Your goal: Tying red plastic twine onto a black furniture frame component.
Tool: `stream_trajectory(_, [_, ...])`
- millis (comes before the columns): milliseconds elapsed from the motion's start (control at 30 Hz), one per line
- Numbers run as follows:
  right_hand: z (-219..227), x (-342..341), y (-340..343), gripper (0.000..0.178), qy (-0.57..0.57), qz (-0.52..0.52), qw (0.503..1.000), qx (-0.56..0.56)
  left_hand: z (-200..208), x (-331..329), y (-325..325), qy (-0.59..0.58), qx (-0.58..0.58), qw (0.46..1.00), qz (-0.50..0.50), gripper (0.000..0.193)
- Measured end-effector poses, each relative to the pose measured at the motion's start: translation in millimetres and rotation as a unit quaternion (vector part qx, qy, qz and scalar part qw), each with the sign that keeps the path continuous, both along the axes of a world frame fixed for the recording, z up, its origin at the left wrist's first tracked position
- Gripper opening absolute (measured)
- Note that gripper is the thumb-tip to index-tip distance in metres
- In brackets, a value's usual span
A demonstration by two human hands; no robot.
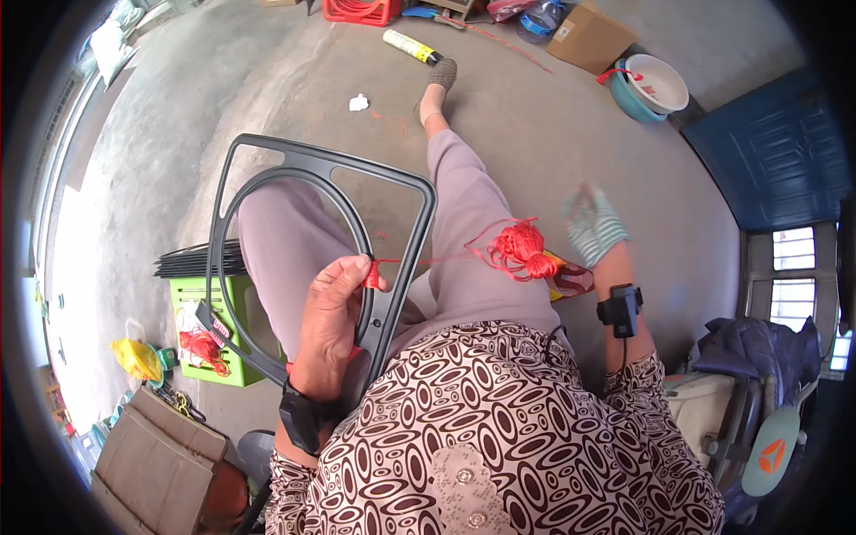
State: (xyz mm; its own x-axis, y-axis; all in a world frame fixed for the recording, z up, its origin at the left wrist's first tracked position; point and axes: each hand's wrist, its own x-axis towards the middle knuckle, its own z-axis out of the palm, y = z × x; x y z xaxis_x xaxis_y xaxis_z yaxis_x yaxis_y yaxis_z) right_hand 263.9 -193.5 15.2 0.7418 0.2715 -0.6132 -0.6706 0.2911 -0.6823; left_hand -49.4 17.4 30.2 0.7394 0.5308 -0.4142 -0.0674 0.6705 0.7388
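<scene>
A black plastic frame [349, 161], squarish outside with a large round ring inside, rests tilted over my left thigh. My bare left hand [332, 308] is closed on its ring, thumb and forefinger pinching red cord [372, 275] wound about the bar. From there a thin red strand stretches right, toward a loose bundle of red cord [522, 248] on my right thigh. My right hand [596, 221], in a green-and-white striped glove, is raised beyond the bundle. Its fingers are smeared by motion, so their grip and anything in them are unclear.
At left, a green crate [234, 308] carries a stack of black frames [201, 259]. Cardboard [152, 455] lies lower left. A spray can [408, 46] is by my foot. Basins [658, 82] and a cardboard box [591, 37] stand far right. Dark fabric [758, 349] sits at right.
</scene>
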Motion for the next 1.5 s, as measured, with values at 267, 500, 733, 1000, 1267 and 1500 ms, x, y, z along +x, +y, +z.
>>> stream_trajectory(267, [-26.3,-13.4,-13.0,0.032,-0.169,0.224,0.959,-0.028,-8.8,1.7,4.9,-0.03,-0.034,0.999,-0.008,0.015])
stream_trajectory(500, [-14.6,-31.6,-46.6,0.035,-0.425,0.483,0.689,-0.332,-9.0,3.7,6.1,-0.036,-0.025,0.999,-0.007,0.015])
stream_trajectory(733, [-14.5,-30.0,-30.1,0.028,-0.212,0.219,0.952,0.002,14.6,-7.5,6.4,-0.066,0.027,0.996,0.047,0.016])
stream_trajectory(1000, [-7.1,-53.1,28.1,0.032,-0.052,0.16,0.963,0.212,-10.4,12.7,-2.1,-0.042,-0.075,0.993,-0.078,0.016])
stream_trajectory(1267, [-10.2,-84.4,72.0,0.03,-0.191,0.547,0.815,0.009,-7.3,20.7,-13.2,-0.053,-0.062,0.994,-0.074,0.015])
stream_trajectory(1500, [32.1,-105.2,138.3,0.032,-0.077,0.572,0.789,0.213,-2.1,23.7,-23.8,-0.048,-0.003,0.998,-0.044,0.019])
